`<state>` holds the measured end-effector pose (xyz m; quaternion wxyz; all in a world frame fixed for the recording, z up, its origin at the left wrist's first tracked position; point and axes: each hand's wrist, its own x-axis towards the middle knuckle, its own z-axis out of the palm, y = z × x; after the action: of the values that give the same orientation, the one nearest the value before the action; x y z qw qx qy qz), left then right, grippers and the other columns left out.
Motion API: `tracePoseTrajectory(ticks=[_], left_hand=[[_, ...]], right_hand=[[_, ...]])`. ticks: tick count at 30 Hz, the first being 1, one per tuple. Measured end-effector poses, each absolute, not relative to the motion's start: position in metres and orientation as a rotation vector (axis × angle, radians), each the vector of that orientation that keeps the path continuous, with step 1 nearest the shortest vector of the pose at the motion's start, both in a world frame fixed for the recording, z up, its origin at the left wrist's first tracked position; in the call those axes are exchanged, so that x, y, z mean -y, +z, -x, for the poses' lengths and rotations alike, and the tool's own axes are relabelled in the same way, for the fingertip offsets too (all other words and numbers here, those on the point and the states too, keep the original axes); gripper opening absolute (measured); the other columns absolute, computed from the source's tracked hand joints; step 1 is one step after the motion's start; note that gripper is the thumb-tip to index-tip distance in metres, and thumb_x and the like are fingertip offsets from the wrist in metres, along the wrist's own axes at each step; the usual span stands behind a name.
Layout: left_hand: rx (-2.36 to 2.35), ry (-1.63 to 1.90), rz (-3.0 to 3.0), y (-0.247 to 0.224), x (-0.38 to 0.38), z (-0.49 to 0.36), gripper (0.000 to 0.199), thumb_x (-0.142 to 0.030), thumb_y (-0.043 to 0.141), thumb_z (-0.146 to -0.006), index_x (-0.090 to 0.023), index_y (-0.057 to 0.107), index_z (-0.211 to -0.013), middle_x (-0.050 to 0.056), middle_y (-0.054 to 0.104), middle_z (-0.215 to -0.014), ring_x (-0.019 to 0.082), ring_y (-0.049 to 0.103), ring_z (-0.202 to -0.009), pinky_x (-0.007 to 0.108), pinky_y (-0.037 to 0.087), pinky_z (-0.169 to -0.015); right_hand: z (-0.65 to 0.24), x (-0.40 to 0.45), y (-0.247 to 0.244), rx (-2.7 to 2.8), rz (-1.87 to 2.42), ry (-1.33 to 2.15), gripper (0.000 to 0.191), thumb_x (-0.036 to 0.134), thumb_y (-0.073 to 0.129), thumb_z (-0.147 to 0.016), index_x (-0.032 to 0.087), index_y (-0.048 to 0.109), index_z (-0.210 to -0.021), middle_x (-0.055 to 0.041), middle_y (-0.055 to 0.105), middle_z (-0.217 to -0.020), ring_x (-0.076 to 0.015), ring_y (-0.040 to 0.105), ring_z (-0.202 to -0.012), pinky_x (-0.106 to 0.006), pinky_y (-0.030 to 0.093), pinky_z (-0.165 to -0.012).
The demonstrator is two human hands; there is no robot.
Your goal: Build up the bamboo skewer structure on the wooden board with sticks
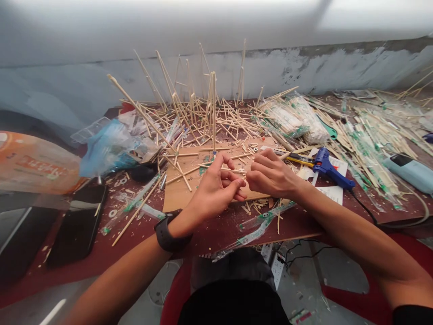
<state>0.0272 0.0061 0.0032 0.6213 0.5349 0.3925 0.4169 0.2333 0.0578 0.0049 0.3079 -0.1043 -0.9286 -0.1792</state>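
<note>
My left hand [219, 187], with a dark watch on its wrist, is over the wooden board [179, 192], its thumb and fingers pinched near a small pale piece. Close on its right, my right hand [267, 174] is curled, the fingers bent inward. A thin wooden stick [233, 169] runs between the two hands. What the fingertips grip is too small and partly hidden to make out. Behind the hands, a tall stick [214, 113] stands upright on the board, among crossed sticks lying flat.
A blue glue gun [329, 169] and a yellow cutter [299, 158] lie to the right. Loose sticks [233, 122] pile up behind. Plastic wrappers [291, 117], a phone [79, 221], an orange bag [37, 162] and a light blue device [411, 171] surround the work spot.
</note>
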Motion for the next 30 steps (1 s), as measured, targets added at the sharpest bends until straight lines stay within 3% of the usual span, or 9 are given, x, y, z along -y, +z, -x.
tracePoseTrajectory(ticks=[4,7,12,15,22,27,30], left_hand=[[-0.924,1.025,-1.356,0.003,-0.003,-0.028,0.034,-0.009,0.062,-0.087,-0.027,0.035,-0.096,-0.008,0.066,-0.07,0.013,0.075,-0.055,0.019,0.064,-0.051],[-0.984,1.118,-1.57,0.004,0.0,-0.029,0.027,-0.011,0.06,-0.091,-0.026,0.039,-0.098,-0.006,0.067,-0.072,0.012,0.075,-0.057,0.017,0.06,-0.049],[-0.938,1.192,-1.705,0.004,0.003,-0.028,0.023,-0.011,0.058,-0.094,-0.025,0.042,-0.101,-0.005,0.065,-0.081,0.013,0.079,-0.07,0.022,0.068,-0.065],[-0.918,1.189,-1.661,0.004,0.003,-0.026,0.024,-0.01,0.058,-0.093,-0.025,0.041,-0.099,-0.005,0.063,-0.08,0.013,0.079,-0.07,0.024,0.069,-0.066],[-1.012,1.169,-1.761,0.003,0.001,-0.025,0.024,-0.01,0.059,-0.094,-0.025,0.043,-0.105,-0.004,0.068,-0.08,0.014,0.079,-0.069,0.022,0.063,-0.06],[-1.043,1.162,-1.845,0.001,0.0,-0.025,0.024,-0.01,0.059,-0.094,-0.025,0.044,-0.105,-0.002,0.073,-0.083,0.014,0.079,-0.073,0.023,0.062,-0.063],[-1.052,1.183,-1.836,0.002,0.001,-0.026,0.023,-0.011,0.061,-0.095,-0.025,0.045,-0.104,-0.002,0.075,-0.082,0.015,0.08,-0.074,0.023,0.062,-0.064]], right_hand=[[-0.228,-0.057,0.002,2.405,0.318,-0.387,0.021,0.009,0.055,-0.096,0.026,0.043,-0.095,0.0031,0.048,-0.073,-0.0182,0.042,-0.074,-0.034,0.039,-0.074],[-0.224,-0.058,0.001,2.371,0.359,-0.125,0.025,0.005,0.055,-0.095,0.025,0.041,-0.092,0.0049,0.043,-0.074,-0.0146,0.04,-0.069,-0.031,0.038,-0.07],[-0.226,-0.062,-0.001,2.29,0.421,0.25,0.019,0.01,0.053,-0.095,0.024,0.042,-0.088,0.0051,0.044,-0.075,-0.0124,0.039,-0.066,-0.029,0.035,-0.065],[-0.23,-0.063,-0.001,2.293,0.506,0.37,0.017,0.011,0.052,-0.096,0.024,0.044,-0.087,0.0039,0.048,-0.076,-0.0129,0.042,-0.065,-0.029,0.036,-0.063],[-0.237,-0.062,0.008,2.28,0.475,0.184,0.021,0.009,0.055,-0.095,0.025,0.043,-0.088,0.0039,0.045,-0.075,-0.0148,0.041,-0.069,-0.032,0.037,-0.07],[-0.236,-0.058,0.01,2.423,0.486,0.042,0.012,0.019,0.063,-0.1,0.025,0.054,-0.103,0.002,0.055,-0.081,-0.0169,0.048,-0.074,-0.035,0.037,-0.075],[-0.237,-0.055,0.01,2.484,0.504,-0.131,0.01,0.018,0.058,-0.103,0.026,0.054,-0.099,0.0003,0.058,-0.082,-0.0184,0.048,-0.077,-0.036,0.036,-0.076]])
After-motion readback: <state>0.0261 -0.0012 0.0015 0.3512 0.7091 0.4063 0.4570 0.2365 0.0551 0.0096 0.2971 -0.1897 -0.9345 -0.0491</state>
